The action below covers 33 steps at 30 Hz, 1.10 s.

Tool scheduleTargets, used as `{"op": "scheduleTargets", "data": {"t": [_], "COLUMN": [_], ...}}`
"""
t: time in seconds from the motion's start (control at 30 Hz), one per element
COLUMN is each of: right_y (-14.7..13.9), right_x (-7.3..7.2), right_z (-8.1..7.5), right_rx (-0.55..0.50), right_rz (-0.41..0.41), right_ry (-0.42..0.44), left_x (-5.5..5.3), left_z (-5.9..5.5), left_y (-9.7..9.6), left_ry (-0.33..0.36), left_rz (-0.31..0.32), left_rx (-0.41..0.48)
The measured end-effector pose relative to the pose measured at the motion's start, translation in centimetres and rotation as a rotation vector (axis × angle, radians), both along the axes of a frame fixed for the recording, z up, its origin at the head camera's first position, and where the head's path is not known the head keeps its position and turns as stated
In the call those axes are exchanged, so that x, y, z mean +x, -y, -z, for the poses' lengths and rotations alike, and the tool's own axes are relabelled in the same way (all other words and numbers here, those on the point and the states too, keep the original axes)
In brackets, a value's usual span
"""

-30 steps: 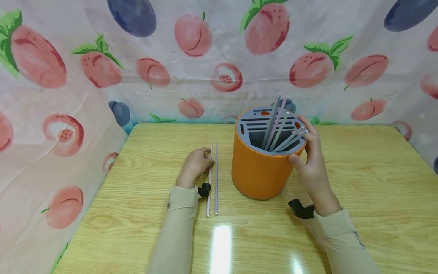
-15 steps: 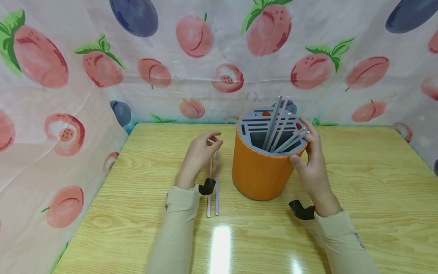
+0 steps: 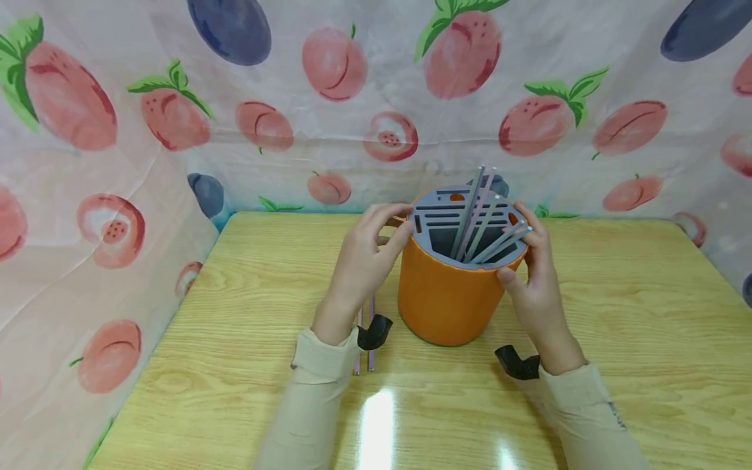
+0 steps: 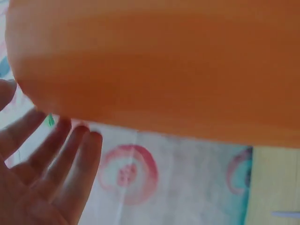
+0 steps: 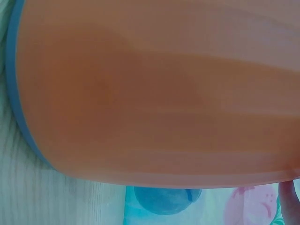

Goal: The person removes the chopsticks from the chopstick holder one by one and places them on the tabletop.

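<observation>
Tabletop point(image 3: 235, 313), pale and wood-grained, meets fruit-printed cloth point(image 3: 346, 143) at its far edge; toward that edge stands an orange holder point(image 3: 446, 300), right hand point(image 3: 536, 274) gripping its rim; left hand point(image 3: 367, 254), fingers spread, perhaps touches it.

A holder point(image 3: 446, 300) stood on the tabletop point(image 3: 634, 313), with cloth point(image 3: 352, 156) behind it and to its far left. Several sticks point(image 3: 468, 215) stood in the holder's front compartment point(image 3: 442, 239), some leaning toward the back, two leaning right. Left of the holder, two loose sticks point(image 3: 371, 360) lay side by side, partly hidden by the left grip point(image 3: 367, 254), which was at the holder's left rim. The right grip point(image 3: 536, 274) rested on its right rim.
</observation>
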State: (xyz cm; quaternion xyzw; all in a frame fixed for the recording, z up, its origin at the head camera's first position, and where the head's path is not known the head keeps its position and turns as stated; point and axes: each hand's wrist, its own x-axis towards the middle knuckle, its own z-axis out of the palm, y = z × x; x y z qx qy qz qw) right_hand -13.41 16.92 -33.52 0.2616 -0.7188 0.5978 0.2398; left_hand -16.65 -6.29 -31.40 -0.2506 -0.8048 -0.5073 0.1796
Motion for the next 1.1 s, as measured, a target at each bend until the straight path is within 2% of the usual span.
{"op": "scheduleTargets", "data": {"t": [0.1,0.2,0.4,0.5,0.77,0.93,1.1], "right_y": [0.4,0.5,0.5,0.5,0.4,0.3,0.4], "right_x": [0.4,0.5,0.5,0.4,0.3,0.3,0.4], "right_z": [-0.5,-0.7,-0.7,-0.6,-0.6,-0.4,-0.4], "right_rx": [0.003,0.008,0.023,0.025,0.024,0.024,0.029], "right_rz": [0.007,0.019,0.023,0.024,0.018,0.018,0.024], "right_ry": [-0.001,-0.004,-0.005,-0.008,-0.023,-0.024,-0.011], "left_x": [0.6,1.2,2.5,2.8,3.1,3.2,3.2], "left_z": [-0.4,-0.8,-1.3,-1.4,-1.5,-1.6,-1.8], "left_y": [-0.8,-1.9,-3.7,-4.2,-4.3,-4.1,-3.9], "left_ry": [-0.081,-0.152,-0.11,-0.114,-0.209,-0.223,-0.277], "left_rz": [-0.002,-0.03,-0.001,0.007,0.016,0.039,0.006], "left_rx": [-0.051,-0.153,-0.254,-0.26,-0.255,-0.234,-0.205]}}
